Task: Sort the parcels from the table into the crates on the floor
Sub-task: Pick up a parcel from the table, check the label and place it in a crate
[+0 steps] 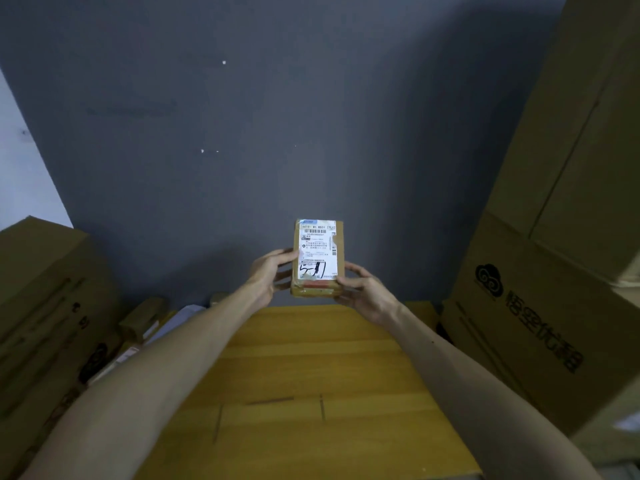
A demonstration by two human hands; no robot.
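Note:
A small brown cardboard parcel (318, 256) with a white shipping label and black handwritten marks is held upright in the air above the far end of the wooden table (298, 382). My left hand (270, 273) grips its left side, fingers curled round the edge. My right hand (363, 289) grips its lower right corner. The label faces me. No crates are in view.
Tall stacked cardboard boxes (554, 237) stand at the right, one with black printed characters. Another large box (45, 306) stands at the left, with several small parcels (142, 323) beside it near the table's far left corner. A dark grey wall (277, 116) is behind.

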